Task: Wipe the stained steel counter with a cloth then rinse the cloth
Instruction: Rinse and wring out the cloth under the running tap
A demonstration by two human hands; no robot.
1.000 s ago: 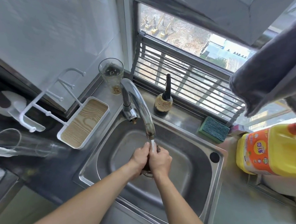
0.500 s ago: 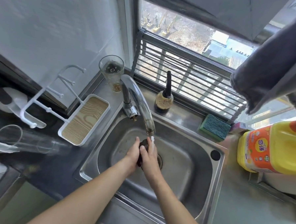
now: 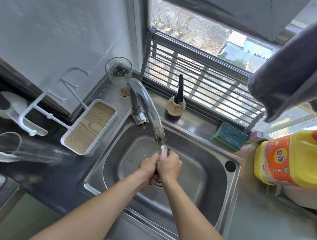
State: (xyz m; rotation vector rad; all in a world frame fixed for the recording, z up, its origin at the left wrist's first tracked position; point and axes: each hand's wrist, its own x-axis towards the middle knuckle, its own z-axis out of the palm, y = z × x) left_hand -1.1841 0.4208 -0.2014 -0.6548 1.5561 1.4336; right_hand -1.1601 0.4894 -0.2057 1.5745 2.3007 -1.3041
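Note:
My left hand (image 3: pixel 148 168) and my right hand (image 3: pixel 170 166) are pressed together over the steel sink (image 3: pixel 202 177), under the faucet (image 3: pixel 150 112). A white stream of water (image 3: pixel 163 153) falls onto them. Both hands are closed around a small dark cloth (image 3: pixel 168 151); only a dark edge of it shows above my right hand and a bit below the palms. The steel counter (image 3: pixel 258 226) lies to the right of the sink.
A yellow detergent jug (image 3: pixel 289 159) stands right of the sink, a green sponge (image 3: pixel 230 135) and a dark bottle (image 3: pixel 176 106) on the sill ledge. A glass (image 3: pixel 119 75), a white tray rack (image 3: pixel 89 127) and a grey hanging towel (image 3: pixel 288 75) surround the basin.
My hands rubbed the cloth under the stream: they rose and opened slightly half a second ago, then closed together again lower over the drain.

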